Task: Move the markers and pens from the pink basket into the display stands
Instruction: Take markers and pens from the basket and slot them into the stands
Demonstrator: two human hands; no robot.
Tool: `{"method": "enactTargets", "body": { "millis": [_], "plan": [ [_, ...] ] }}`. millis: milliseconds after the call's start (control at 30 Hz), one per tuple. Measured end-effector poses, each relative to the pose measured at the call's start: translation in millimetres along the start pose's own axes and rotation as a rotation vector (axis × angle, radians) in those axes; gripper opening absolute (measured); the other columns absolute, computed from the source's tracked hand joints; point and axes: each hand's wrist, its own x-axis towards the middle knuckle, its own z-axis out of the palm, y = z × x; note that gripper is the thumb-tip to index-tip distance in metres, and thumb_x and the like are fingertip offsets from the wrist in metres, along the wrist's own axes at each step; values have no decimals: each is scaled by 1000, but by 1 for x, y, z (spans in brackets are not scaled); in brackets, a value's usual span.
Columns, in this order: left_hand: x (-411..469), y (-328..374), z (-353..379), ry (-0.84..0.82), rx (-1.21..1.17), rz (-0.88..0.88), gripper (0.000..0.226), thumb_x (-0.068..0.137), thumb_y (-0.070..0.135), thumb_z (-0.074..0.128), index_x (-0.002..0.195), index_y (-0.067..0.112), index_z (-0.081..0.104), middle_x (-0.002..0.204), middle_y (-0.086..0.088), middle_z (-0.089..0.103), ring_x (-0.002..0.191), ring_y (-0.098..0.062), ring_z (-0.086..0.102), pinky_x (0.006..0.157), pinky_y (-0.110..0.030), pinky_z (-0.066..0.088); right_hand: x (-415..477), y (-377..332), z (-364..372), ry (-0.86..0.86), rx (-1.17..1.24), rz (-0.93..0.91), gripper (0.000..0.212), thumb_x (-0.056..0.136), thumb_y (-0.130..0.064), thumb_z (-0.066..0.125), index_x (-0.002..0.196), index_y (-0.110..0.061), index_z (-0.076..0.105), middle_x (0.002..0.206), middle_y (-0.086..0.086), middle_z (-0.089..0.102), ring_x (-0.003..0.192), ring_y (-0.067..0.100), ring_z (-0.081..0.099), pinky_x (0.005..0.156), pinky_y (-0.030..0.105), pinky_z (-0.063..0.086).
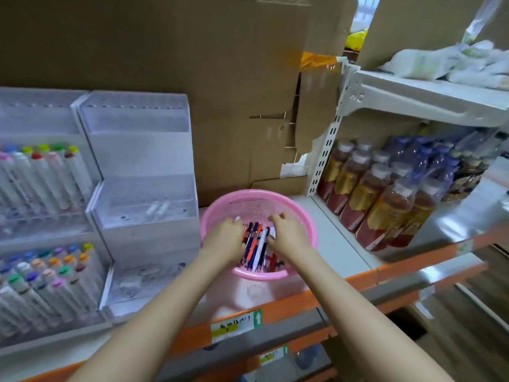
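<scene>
A round pink basket (257, 198) sits on the shelf at the centre, with several pens (257, 244) lying in a bundle inside it. My left hand (224, 239) and my right hand (287, 235) are both down in the basket, one on each side of the bundle, fingers curled against the pens. To the left stands a clear tiered display stand (143, 172) that is nearly bare. Further left, another display stand (41, 188) holds several markers with coloured caps.
Shrink-wrapped drink bottles (380, 199) fill the white shelf to the right. Brown cardboard (192, 64) forms the back wall. Orange shelf edge (289, 304) with a price label runs along the front. White bags lie on the upper right shelf (429, 89).
</scene>
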Motion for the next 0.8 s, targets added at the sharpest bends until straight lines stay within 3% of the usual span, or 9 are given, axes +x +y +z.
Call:
{"method": "enactTargets", "body": {
  "millis": [167,267,367,467,567,633,800],
  "plan": [
    [14,5,8,0,25,-139,35,92,6,47,127,4,47,107,-11,58,87,-23,56,71,-32,47,12,9,6,-54,-16,81,37,87,-4,54,124,-8,50,125,15,46,103,32,54,83,38,47],
    [16,6,14,-25,107,-143,35,92,2,44,126,2,47,113,-14,58,97,-26,59,76,-34,48,13,13,6,-41,-58,167,41,84,1,55,124,-6,50,124,18,49,103,33,57,80,38,48],
    [15,6,13,-32,75,-136,31,92,1,45,123,3,46,104,-11,62,84,-23,59,65,-31,43,12,14,11,-57,-81,202,44,85,2,53,128,-4,44,115,17,57,101,32,60,71,36,45],
    [12,6,12,-19,42,-137,25,89,1,48,114,6,50,99,-10,62,76,-20,51,64,-32,42,12,15,17,-65,-8,166,35,87,-6,56,121,-4,48,104,13,63,92,31,62,66,36,49],
    [11,6,8,-13,10,-152,11,86,2,52,96,7,53,92,-10,63,75,-22,53,64,-32,44,13,11,13,-90,29,84,19,84,-3,55,103,-5,53,97,13,63,84,30,60,62,34,44],
    [11,6,5,-7,-26,-167,8,85,4,54,86,12,51,86,-9,61,72,-21,49,61,-30,39,15,7,9,-104,68,28,14,81,-4,56,94,-8,54,92,12,63,82,29,59,65,35,48],
    [9,9,1,-30,-93,-171,19,85,8,59,71,16,49,64,5,47,63,-15,49,47,-23,30,14,5,6,-169,147,-101,38,81,-4,59,119,-8,59,112,14,63,102,32,59,86,42,50]
  ]
}}
